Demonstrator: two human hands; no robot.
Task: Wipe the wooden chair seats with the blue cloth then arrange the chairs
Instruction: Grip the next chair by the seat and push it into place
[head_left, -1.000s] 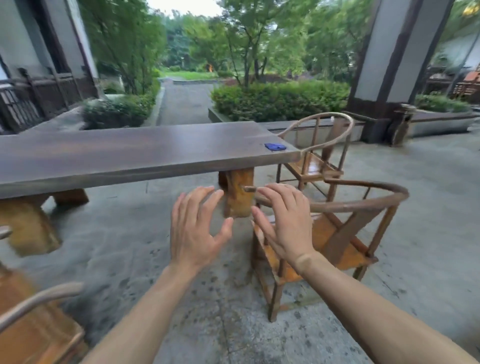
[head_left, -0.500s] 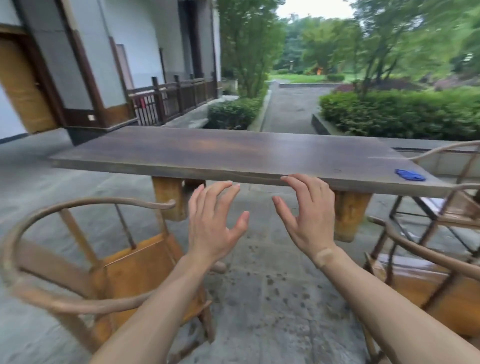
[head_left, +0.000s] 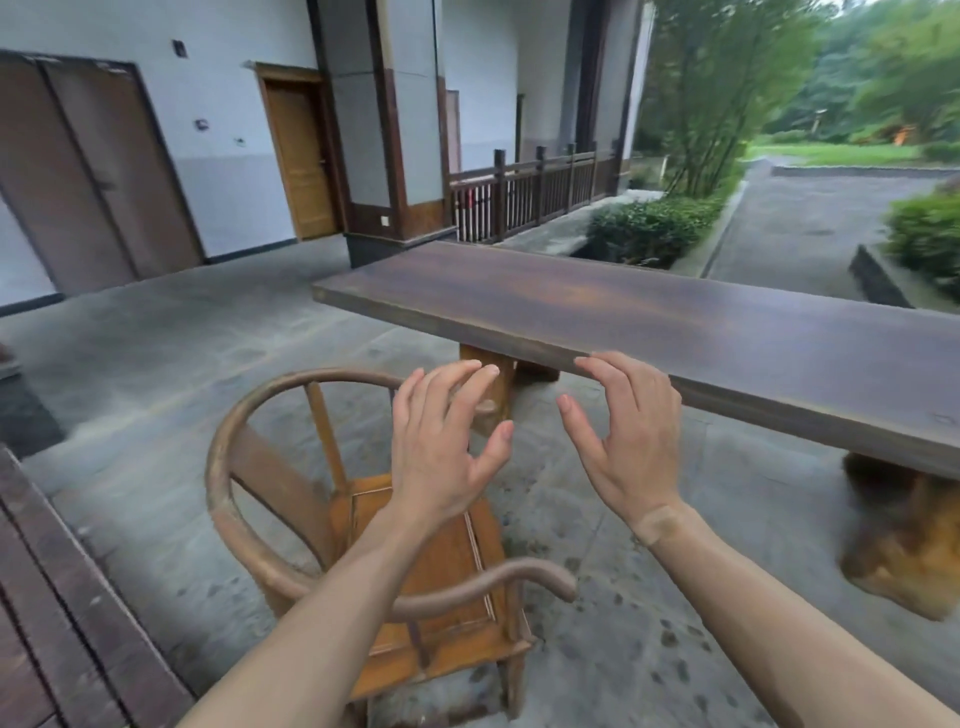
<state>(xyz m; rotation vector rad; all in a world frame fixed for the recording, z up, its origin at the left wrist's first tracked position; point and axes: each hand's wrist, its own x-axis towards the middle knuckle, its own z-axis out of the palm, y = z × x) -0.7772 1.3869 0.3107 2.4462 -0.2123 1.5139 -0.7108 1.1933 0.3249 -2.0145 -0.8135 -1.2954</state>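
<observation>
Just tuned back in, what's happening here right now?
A person stands over a wooden chair beside a long table. Both hands are open and empty: the left hand hangs above the chair seat, the right hand is near the table edge. Neither grips the chair yet. No cloth is in view.

Round-backed wooden chair (head_left: 415, 561), orange seat bare, upright beside the long table

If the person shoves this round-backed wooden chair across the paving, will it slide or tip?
The wooden chair looks solid, so probably heavyish and stiff. Its legs stand on rough paving, so it may drag or catch. Pushed high on the curved rail, it might tip.
</observation>
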